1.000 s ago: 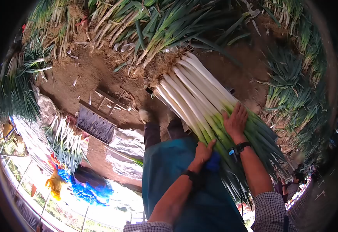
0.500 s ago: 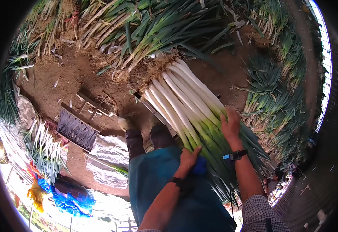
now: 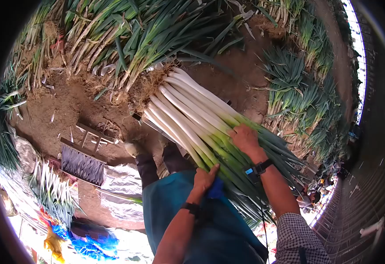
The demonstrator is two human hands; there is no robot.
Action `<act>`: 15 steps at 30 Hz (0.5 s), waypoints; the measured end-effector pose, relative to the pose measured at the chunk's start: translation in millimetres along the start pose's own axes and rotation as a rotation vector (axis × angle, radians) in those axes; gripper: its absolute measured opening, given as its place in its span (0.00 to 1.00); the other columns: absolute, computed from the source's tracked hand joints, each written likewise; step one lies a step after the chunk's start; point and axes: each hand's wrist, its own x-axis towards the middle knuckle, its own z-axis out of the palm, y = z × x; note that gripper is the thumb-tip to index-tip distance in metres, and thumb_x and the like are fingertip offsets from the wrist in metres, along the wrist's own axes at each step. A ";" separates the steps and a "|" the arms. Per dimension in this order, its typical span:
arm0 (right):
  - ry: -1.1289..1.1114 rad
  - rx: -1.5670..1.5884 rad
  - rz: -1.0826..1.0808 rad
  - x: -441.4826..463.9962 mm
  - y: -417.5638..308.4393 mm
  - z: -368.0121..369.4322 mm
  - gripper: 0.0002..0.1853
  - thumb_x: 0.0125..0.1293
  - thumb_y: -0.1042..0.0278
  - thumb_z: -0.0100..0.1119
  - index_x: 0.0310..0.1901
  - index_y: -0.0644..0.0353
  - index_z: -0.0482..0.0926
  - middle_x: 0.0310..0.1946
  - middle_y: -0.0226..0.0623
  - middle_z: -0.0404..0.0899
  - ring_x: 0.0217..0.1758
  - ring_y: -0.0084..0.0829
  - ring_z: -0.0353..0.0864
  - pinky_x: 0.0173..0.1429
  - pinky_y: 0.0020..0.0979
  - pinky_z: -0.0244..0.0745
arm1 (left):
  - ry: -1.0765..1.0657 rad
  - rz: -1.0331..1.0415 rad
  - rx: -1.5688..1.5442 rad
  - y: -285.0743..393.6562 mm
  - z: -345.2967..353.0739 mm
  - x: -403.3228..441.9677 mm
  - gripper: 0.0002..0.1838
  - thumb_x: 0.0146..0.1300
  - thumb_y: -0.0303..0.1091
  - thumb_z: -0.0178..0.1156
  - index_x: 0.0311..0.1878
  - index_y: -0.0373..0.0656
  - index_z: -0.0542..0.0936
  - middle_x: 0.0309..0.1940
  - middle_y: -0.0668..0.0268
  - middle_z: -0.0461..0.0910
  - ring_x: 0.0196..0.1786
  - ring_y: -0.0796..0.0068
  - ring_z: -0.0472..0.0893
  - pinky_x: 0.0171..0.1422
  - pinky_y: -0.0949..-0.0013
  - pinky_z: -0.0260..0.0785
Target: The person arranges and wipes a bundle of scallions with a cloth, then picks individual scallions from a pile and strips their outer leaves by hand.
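Note:
A wide bundle of leeks (image 3: 192, 112) lies slantwise before me on a low stand, roots at the upper left and green leaves toward the lower right. My left hand (image 3: 205, 179) grips the bundle's near edge where white turns green, its thumb on top and its fingers partly hidden. On top of the green stalks rests my right hand (image 3: 245, 140), its fingers bent over them. Something blue (image 3: 216, 188) shows beside my left hand.
More leeks (image 3: 157, 31) are heaped across the top and in a pile (image 3: 302, 97) at the right. A wooden stool (image 3: 83, 162), silvery sheeting (image 3: 122, 180) and blue netting (image 3: 93, 244) are at the left. A person (image 3: 311, 197) appears at the lower right.
The view has shifted, so the bundle appears further left. My right hand has moved from the far edge of the bundle inward over the green stalks. My left hand stays at the near edge.

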 end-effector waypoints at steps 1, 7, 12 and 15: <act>-0.041 -0.017 0.028 -4.2 7.9 -3.4 0.19 0.67 0.49 0.64 0.33 0.60 0.86 0.35 0.47 0.82 0.40 0.54 0.84 0.42 0.52 0.77 | -0.003 0.005 0.027 2.3 -1.0 -1.7 0.58 0.58 0.74 0.63 0.57 0.12 0.68 0.52 0.25 0.78 0.59 0.35 0.81 0.63 0.50 0.74; -0.040 -0.001 -0.004 -16.6 7.8 18.5 0.21 0.68 0.47 0.64 0.30 0.59 0.83 0.33 0.44 0.82 0.35 0.53 0.84 0.39 0.51 0.78 | 0.022 0.007 0.000 13.0 7.8 0.4 0.59 0.60 0.71 0.64 0.60 0.10 0.61 0.52 0.23 0.77 0.60 0.34 0.80 0.64 0.51 0.74; 0.016 -0.014 -0.023 -21.7 6.7 36.5 0.17 0.70 0.52 0.62 0.30 0.56 0.82 0.33 0.44 0.80 0.34 0.51 0.84 0.38 0.51 0.78 | 0.073 -0.005 0.037 9.9 18.5 7.5 0.58 0.61 0.71 0.63 0.59 0.10 0.62 0.52 0.23 0.77 0.60 0.34 0.80 0.64 0.52 0.74; -0.014 0.006 -0.033 -20.6 14.8 37.6 0.16 0.71 0.53 0.60 0.32 0.57 0.82 0.34 0.44 0.80 0.35 0.51 0.84 0.40 0.52 0.77 | 0.065 -0.025 0.047 14.9 20.8 6.5 0.58 0.60 0.72 0.63 0.58 0.10 0.63 0.52 0.23 0.77 0.60 0.34 0.80 0.63 0.52 0.75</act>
